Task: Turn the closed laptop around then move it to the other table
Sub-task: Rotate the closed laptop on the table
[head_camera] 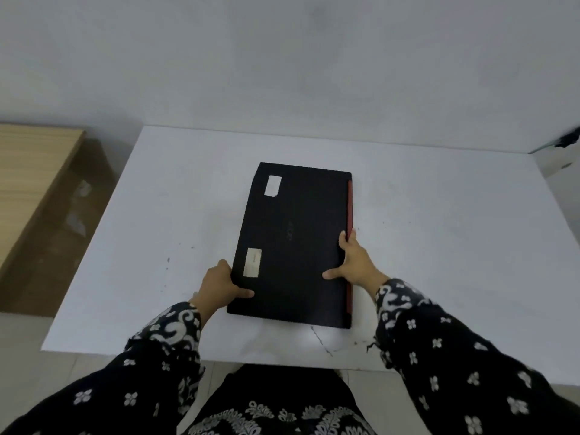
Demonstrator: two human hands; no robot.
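Observation:
A closed black laptop (295, 243) lies flat on the white table (439, 246), its long side running away from me and its red hinge strip along the right edge. Two pale stickers sit on its lid near the left edge. My left hand (221, 282) grips the laptop's left edge near the front corner, thumb on the lid. My right hand (356, 262) holds the right edge over the red strip, thumb spread on the lid.
A light wooden table (28, 171) stands to the left, with brown floor between it and the white table. A grey wall rises behind. A dark object (568, 141) shows at the far right edge. Small dark marks dot the white tabletop.

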